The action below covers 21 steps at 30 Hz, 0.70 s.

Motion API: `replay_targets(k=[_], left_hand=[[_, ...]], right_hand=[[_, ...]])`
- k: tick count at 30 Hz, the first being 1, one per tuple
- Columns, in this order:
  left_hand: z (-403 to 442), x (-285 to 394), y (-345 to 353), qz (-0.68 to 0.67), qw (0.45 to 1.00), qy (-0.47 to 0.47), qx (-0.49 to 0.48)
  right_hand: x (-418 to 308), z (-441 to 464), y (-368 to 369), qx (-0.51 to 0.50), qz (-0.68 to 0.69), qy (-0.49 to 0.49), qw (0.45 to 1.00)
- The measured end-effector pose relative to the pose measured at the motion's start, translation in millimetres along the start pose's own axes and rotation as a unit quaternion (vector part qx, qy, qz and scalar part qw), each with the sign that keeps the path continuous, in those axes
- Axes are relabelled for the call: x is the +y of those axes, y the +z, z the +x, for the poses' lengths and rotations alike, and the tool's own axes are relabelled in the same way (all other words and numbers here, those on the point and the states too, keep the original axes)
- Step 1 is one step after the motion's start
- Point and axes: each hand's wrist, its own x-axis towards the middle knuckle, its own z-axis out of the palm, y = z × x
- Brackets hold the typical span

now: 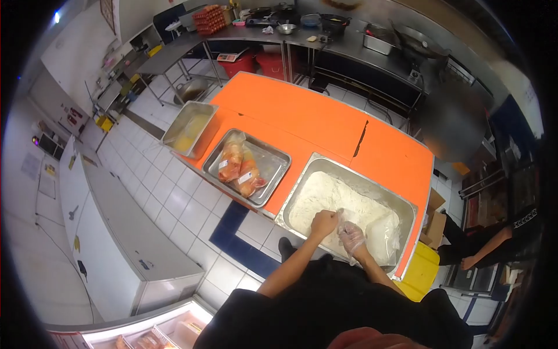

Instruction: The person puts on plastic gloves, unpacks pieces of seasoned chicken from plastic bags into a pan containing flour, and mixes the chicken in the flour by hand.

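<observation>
A deep metal tray (311, 163) of pale flour (317, 195) stands at the near edge of the orange table. Over its near side, my left hand (324, 224) is bare and closed, next to a bit of clear plastic; what it grips is too small to make out. Beside it on the right, my right hand (351, 237) wears a clear plastic glove, with its fingers bent together near the same plastic. A clear bag of white powder (383, 235) lies in the right part of the tray.
On the orange table (279, 104), a shallow tray (273, 160) holds bagged meat (249, 179), and a deep pan (192, 119) holds yellowish liquid. A yellow lid (419, 270) is at the right. Another person's arm (488, 247) shows further right. A white freezer (110, 232) stands left.
</observation>
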Motion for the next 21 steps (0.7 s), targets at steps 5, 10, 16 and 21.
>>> replay_targets(k=[5,10,16,21], left_hand=[[-4.4,1.6,7.0,-0.318,0.944,-0.083,-0.020],[-13.1,-13.3,34.1,-0.544,0.835,-0.049,0.063],[-19.3,-18.6,53.3,-0.550,0.829,-0.002,0.102],[-36.8,9.2,50.3,-0.449,0.868,-0.132,0.165]], right_hand=[[-11.9,2.9,2.8,0.007,-0.049,-0.059,0.997],[14.6,12.3,-12.8,-0.068,-0.134,-0.114,0.982],[13.5,-5.3,-13.6,-0.103,0.037,-0.082,0.991],[35.5,-14.1,-18.4,-0.090,-0.045,-0.073,0.992]])
